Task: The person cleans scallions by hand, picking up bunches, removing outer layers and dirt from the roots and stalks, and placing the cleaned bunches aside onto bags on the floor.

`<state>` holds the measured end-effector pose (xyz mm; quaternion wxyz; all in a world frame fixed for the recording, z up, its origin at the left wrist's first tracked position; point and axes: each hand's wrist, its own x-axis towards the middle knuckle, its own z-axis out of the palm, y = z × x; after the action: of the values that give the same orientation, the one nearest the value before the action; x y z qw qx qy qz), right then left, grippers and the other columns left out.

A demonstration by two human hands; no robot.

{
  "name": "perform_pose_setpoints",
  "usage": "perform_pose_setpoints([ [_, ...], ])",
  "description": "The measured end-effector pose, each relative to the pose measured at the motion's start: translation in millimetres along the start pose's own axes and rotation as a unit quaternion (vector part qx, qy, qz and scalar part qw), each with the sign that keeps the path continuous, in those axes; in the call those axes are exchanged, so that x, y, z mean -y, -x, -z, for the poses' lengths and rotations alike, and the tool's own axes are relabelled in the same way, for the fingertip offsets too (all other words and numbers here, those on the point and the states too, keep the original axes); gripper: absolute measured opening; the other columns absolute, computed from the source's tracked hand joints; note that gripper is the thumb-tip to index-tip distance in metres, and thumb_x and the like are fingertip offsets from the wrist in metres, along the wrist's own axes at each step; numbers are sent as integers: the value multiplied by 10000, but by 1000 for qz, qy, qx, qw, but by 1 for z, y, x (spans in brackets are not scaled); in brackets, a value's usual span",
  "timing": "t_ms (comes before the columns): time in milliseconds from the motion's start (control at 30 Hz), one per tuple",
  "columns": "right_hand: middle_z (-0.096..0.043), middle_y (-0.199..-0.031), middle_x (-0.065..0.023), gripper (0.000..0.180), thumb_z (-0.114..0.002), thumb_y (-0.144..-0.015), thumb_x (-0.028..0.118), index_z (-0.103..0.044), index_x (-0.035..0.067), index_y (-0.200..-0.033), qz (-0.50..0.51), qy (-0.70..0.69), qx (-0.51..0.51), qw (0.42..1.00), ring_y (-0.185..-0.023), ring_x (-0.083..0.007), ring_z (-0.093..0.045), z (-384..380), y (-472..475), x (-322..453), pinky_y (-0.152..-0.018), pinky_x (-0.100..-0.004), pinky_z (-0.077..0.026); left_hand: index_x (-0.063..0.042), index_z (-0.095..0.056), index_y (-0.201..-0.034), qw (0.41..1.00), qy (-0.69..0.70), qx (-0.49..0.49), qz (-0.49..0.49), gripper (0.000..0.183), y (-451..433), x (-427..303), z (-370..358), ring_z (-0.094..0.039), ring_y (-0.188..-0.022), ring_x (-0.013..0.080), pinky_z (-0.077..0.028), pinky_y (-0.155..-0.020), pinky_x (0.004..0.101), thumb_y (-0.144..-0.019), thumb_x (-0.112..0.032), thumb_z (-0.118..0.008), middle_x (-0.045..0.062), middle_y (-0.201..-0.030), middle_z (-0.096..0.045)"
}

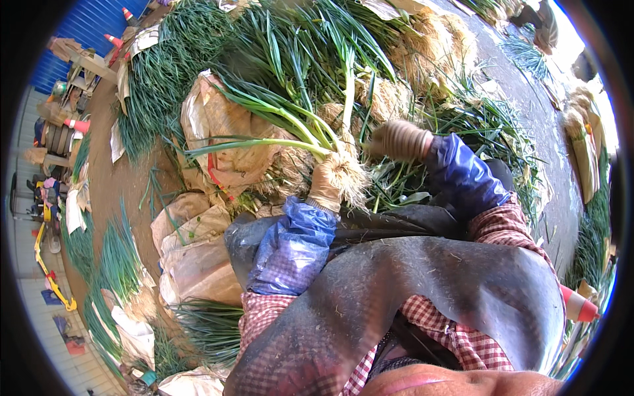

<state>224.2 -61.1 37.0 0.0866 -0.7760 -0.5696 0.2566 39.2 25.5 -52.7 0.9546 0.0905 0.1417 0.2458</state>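
Observation:
My left hand [326, 187], in a tan glove and blue plastic sleeve, is closed around the root end of a few green onions [317, 147]. Their pale, stringy roots [349, 178] spread out beside the thumb side, and the leaves fan up and left. Just to the right is my right hand [399, 140], gloved, with its fingers curled and blurred; whether anything is between them is not visible. Loose leaves and trimmings [398, 185] lie below it. Beyond both hands, a large heap of green onions [292, 59] has its root bundles [389, 101] facing me.
A stained sack [233, 133] stands left of the heap, with more folded sacks [198, 267] below it. Further bundles [168, 74] line the left floor. A dark apron [406, 282] covers my lap. Traffic cones [578, 304] stand around, and another person [542, 24] is at upper right.

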Motion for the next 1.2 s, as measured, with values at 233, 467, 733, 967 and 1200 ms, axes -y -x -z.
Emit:
perform_pose_setpoints([
  [233,-638,-655,-136,636,-553,-819,613,-698,-6,-827,-139,-62,-44,987,-595,-236,-616,12,-71,-17,-641,-378,-509,40,-570,-1047,980,-181,-84,-7,278,11,18,-24,-612,-771,178,-532,-686,266,-779,109,-591,93,-901,-595],
  [467,-641,-646,-62,387,-623,-843,409,-699,30,-849,-93,-236,-150,956,-556,-191,-570,8,-50,-19,-592,-343,-481,37,-586,-1063,956,-284,-61,-49,291,19,12,-27,-613,-771,159,-519,-700,253,-776,51,-637,81,-911,-613],
  [733,-641,-712,-111,288,-661,-859,297,-683,16,-918,14,-123,-320,939,-613,-136,-548,5,-45,-13,-594,-310,-467,2,-561,-1025,963,-246,-84,-75,287,16,5,-32,-597,-705,160,-521,-624,266,-759,79,-636,75,-863,-587],
  [967,-556,-589,-33,189,-609,-811,205,-649,30,-750,-75,-188,-159,966,-532,-132,-503,2,-78,-32,-475,-319,-401,-38,-571,-1107,976,-194,-26,-90,389,-1,38,3,-607,-775,177,-536,-675,306,-740,72,-639,58,-911,-608],
  [1200,-541,-641,3,51,-616,-821,58,-611,56,-770,168,-193,-270,929,-577,-78,-450,-17,-64,-30,-489,-274,-384,-21,-636,-991,934,-333,-58,-112,354,0,31,3,-614,-777,153,-521,-693,302,-649,58,-678,41,-853,-644],
])
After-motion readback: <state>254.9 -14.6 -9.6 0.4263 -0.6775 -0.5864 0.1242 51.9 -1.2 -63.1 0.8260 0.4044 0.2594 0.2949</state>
